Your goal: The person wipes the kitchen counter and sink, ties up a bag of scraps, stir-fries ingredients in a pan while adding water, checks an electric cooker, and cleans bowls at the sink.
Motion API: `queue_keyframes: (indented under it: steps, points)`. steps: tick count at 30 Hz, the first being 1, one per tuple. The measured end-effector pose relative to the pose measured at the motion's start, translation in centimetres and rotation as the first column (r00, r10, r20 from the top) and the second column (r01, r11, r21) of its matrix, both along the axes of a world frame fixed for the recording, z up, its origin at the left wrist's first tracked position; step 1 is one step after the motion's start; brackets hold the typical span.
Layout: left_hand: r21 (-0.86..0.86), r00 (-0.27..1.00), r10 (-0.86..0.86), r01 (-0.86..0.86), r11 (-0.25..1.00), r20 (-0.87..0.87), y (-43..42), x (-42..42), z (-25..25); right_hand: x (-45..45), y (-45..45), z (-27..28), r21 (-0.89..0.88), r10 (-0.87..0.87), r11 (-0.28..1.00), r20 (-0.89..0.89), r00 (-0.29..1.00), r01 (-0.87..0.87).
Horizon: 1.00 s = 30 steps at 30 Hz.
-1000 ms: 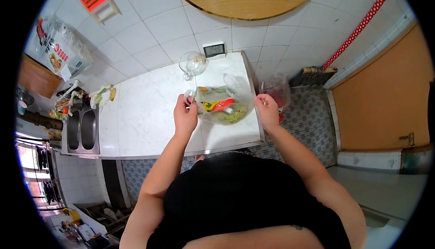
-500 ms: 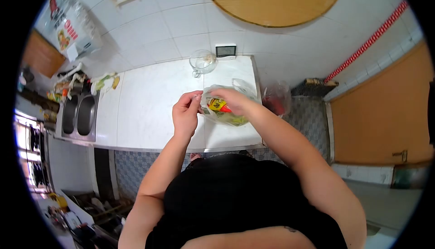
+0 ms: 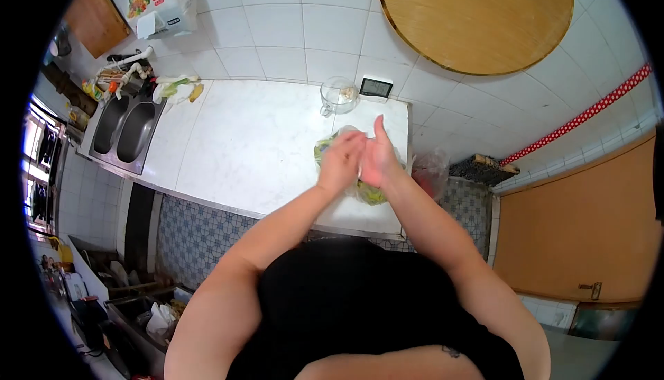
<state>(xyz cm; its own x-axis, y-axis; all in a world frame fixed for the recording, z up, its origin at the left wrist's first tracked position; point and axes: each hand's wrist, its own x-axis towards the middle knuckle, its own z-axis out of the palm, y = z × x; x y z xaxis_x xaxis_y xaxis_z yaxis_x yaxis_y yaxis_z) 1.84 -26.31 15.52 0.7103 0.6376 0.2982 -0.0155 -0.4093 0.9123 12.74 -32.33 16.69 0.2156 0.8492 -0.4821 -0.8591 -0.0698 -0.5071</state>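
A clear plastic bag with green leafy vegetables (image 3: pixel 373 195) lies near the right end of the white counter, mostly covered by my hands. My left hand (image 3: pixel 339 163) is over the bag, back up, its fingers reaching to the palm of my right hand; their tips are partly hidden. Facing left with its thumb stretched up and away, my right hand (image 3: pixel 378 158) meets those fingers and shows nothing in its palm. Behind the hands stands a glass mug (image 3: pixel 339 96) with some pale bits inside.
A small digital display (image 3: pixel 376 88) leans on the tiled wall by the mug. The double sink (image 3: pixel 136 133) is at the far left, with vegetable pieces (image 3: pixel 176 89) beside it. Another plastic bag (image 3: pixel 430 174) sits past the counter's right edge.
My left hand has let go of the bag's edge, and my right has come up from the bag's opening; they now meet above it. The yellow-and-red packet is out of sight. The view has shifted.
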Motion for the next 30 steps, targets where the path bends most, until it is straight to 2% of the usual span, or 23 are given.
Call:
queue_keyframes:
  steps: [2,3,5,6,7,8,10,11,12,14,15,17,18,19,21,22,23,24,25,26,27,28,30]
  points:
    - [0.011,0.980,0.108,-0.108,0.994,-0.165,3.2,0.8,-3.7,0.7,-0.2,-0.2,-0.032,-0.043,0.999,0.032,0.999,0.044]
    - [0.012,0.986,0.106,-0.105,0.994,-0.127,2.7,0.4,-1.9,1.0,-0.4,0.0,0.027,0.012,1.000,0.069,0.998,-0.014]
    - [0.158,0.996,-0.094,0.092,0.983,0.008,0.7,0.4,-0.7,0.8,-1.1,0.0,0.135,0.099,0.984,0.125,0.987,-0.116]
    - [0.235,0.978,-0.201,0.182,0.955,0.057,0.1,0.2,-0.7,0.5,-1.2,0.2,0.134,0.004,0.991,0.089,0.996,-0.016]
    - [0.091,0.989,-0.147,0.149,0.985,-0.026,0.3,0.2,-1.1,0.4,-1.0,0.7,0.130,-0.084,0.989,0.058,0.995,0.076]
    - [0.082,0.994,-0.066,0.073,0.994,-0.091,0.9,-0.1,-2.1,0.6,-0.7,1.1,0.127,-0.168,0.979,0.034,0.985,0.162]
    - [0.083,0.974,0.089,-0.073,0.994,-0.207,2.2,-0.3,-1.8,1.5,-0.7,0.9,0.209,-0.192,0.964,0.106,0.976,0.167]
    - [0.222,0.991,0.102,-0.082,0.972,-0.082,1.4,-0.5,-2.0,1.7,-0.9,0.6,0.206,-0.204,0.964,0.154,0.967,0.171]
    - [0.283,0.998,-0.014,0.032,0.958,-0.066,0.7,-0.5,-1.4,1.2,-1.5,0.7,0.193,-0.220,0.964,0.192,0.956,0.183]
    - [0.411,0.971,-0.234,0.232,0.881,-0.048,0.1,-0.4,-0.9,0.6,-1.7,1.1,0.180,-0.271,0.949,0.050,0.961,0.258]
    - [0.228,0.977,-0.128,0.165,0.960,-0.170,0.6,-0.3,-2.6,0.5,-1.4,1.7,0.178,-0.285,0.943,-0.013,0.959,0.282]
    - [0.351,0.956,-0.031,0.138,0.926,-0.292,3.5,-1.1,-4.9,0.7,-1.6,2.0,0.070,-0.073,0.996,0.302,0.951,0.054]
    - [0.406,0.936,0.015,0.138,0.903,-0.351,4.2,-1.3,-5.4,1.3,-2.1,1.1,0.008,0.006,1.000,0.428,0.904,-0.011]
    - [0.376,0.948,0.048,0.078,0.923,-0.314,4.0,-1.5,-4.0,1.8,-2.5,0.2,-0.061,0.089,0.996,0.542,0.836,-0.067]
    - [0.350,0.969,0.053,0.036,0.936,-0.242,3.4,-1.8,-2.2,2.3,-3.2,-1.3,-0.319,0.287,0.947,0.884,0.369,0.029]
    - [0.339,0.978,0.062,0.009,0.941,-0.197,3.2,-1.7,-1.2,2.7,-3.3,-1.7,-0.408,0.401,0.904,0.913,0.074,0.128]
    - [0.245,0.978,0.090,-0.042,0.969,-0.187,2.3,-1.6,0.0,2.8,-3.1,-2.2,-0.305,0.267,0.946,0.923,0.276,0.106]
    - [0.278,0.996,0.025,0.002,0.961,-0.091,1.4,-1.4,0.9,2.8,-2.5,-2.6,-0.192,0.121,0.975,0.876,0.466,0.108]
    - [0.315,0.999,-0.042,0.038,0.948,0.004,0.5,-1.2,1.6,2.6,-1.8,-2.4,-0.076,-0.025,0.988,0.774,0.633,0.132]
    - [0.359,0.989,-0.108,0.067,0.931,0.097,0.0,-1.0,2.1,2.5,-1.0,-2.1,-0.101,-0.116,0.971,0.590,0.799,0.215]
    - [0.394,0.973,-0.220,0.177,0.902,0.065,0.0,-0.3,0.9,2.0,-0.2,-1.1,-0.147,-0.214,0.948,0.368,0.905,0.284]
    - [0.364,0.990,-0.137,0.137,0.921,-0.025,0.8,-0.2,-0.5,1.5,0.1,-0.3,-0.213,-0.311,0.919,0.123,0.943,0.331]
    - [0.320,0.980,0.026,0.039,0.946,-0.196,3.2,0.0,-2.2,1.4,-0.9,1.0,-0.130,-0.265,0.954,0.052,0.963,0.270]
